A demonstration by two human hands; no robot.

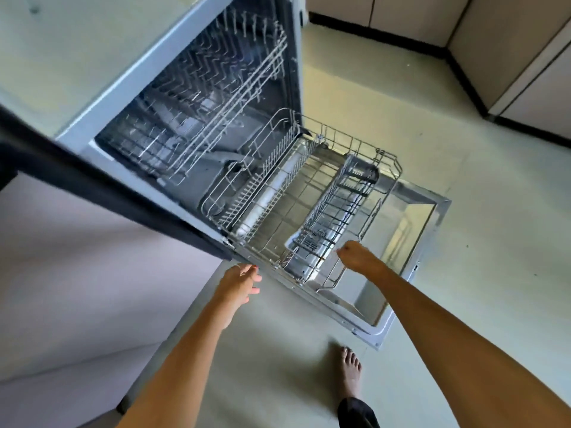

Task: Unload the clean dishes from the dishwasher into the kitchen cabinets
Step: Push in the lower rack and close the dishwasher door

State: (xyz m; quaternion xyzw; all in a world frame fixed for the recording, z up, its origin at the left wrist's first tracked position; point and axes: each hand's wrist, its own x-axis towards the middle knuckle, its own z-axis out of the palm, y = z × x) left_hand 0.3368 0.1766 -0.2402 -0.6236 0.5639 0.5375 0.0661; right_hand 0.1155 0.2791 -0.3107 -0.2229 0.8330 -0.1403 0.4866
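Observation:
The dishwasher stands open with its door (411, 251) folded flat to the floor. The lower wire rack (309, 193) is pulled out over the door and shows no dishes, only a grey cutlery basket (336, 211). The upper rack (216, 88) sits inside the tub and looks bare too. My right hand (358, 256) grips the front rim of the lower rack, fingers curled over the wire. My left hand (241, 281) hovers at the rack's near left corner beside the door hinge, fingers loosely spread and holding nothing.
A dark countertop edge (92, 177) runs across the left above pale cabinet fronts (77, 273). More cabinets with black plinths (463, 78) line the far right. My bare foot (350, 369) stands on the pale floor just in front of the door.

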